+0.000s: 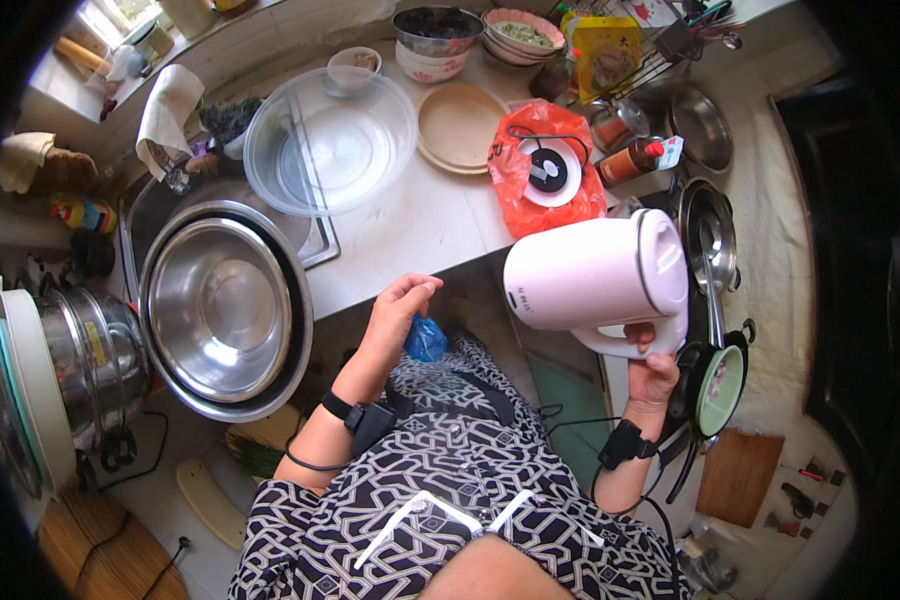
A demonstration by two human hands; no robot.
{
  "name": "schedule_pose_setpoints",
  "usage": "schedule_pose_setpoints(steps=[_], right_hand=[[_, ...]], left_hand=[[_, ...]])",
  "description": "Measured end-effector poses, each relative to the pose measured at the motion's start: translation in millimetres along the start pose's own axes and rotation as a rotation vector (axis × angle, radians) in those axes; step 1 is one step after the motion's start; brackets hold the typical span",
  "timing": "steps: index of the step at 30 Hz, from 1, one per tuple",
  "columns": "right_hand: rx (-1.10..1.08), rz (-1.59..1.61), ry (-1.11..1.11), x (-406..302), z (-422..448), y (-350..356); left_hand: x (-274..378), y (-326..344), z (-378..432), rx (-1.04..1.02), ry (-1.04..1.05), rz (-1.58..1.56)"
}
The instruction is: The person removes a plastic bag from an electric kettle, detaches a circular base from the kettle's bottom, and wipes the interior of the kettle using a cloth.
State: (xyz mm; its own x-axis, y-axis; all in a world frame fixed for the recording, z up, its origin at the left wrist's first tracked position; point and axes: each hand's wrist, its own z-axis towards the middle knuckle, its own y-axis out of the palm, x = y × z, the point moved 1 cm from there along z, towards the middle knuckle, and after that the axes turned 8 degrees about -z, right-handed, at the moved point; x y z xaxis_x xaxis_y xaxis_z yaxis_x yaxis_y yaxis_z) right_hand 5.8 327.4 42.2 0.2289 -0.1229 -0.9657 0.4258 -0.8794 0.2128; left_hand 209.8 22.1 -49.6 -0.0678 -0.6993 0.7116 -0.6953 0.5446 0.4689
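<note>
A pale pink electric kettle (581, 274) is tipped on its side in the air, its lid facing right. My right hand (651, 375) grips the white handle from below. Just behind the kettle, a white and black kettle base (551, 172) with a dark cord rests on a red plastic bag (521, 206) on the counter. Close to my body, in front of the counter edge, my left hand (401, 304) is closed on a crumpled blue plastic bag (425, 339) that hangs below the fingers.
Nested steel basins (221, 307) sit over the sink (139, 206) at left. Beside them stand a clear plastic basin (330, 142) and a round tan board (461, 127). Bowls (525, 34) line the back. Sauce bottles (630, 161), a steel pan (709, 232) and a green bowl (722, 390) are at right.
</note>
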Motion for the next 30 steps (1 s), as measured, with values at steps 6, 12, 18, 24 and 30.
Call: schedule_pose_setpoints(steps=[6, 12, 18, 24, 30], right_hand=[[0.012, 0.112, -0.058, -18.1, 44.9, -23.6], [0.024, 0.128, -0.100, -25.9, 73.2, -58.0], [0.071, 0.118, -0.117, -29.9, 90.3, -82.4], [0.120, 0.134, -0.125, -29.9, 101.2, -99.7], [0.141, 0.109, -0.093, -22.3, 108.8, -116.0]], left_hand=[[5.9, 23.9, 27.7, 0.036, 0.073, 0.062], [12.5, 61.1, 61.0, 0.051, 0.057, 0.138], [16.4, 98.7, 89.3, 0.102, 0.037, 0.225], [16.1, 124.2, 117.0, 0.074, 0.017, 0.453], [8.3, 146.9, 143.8, 0.030, 0.068, 0.535]])
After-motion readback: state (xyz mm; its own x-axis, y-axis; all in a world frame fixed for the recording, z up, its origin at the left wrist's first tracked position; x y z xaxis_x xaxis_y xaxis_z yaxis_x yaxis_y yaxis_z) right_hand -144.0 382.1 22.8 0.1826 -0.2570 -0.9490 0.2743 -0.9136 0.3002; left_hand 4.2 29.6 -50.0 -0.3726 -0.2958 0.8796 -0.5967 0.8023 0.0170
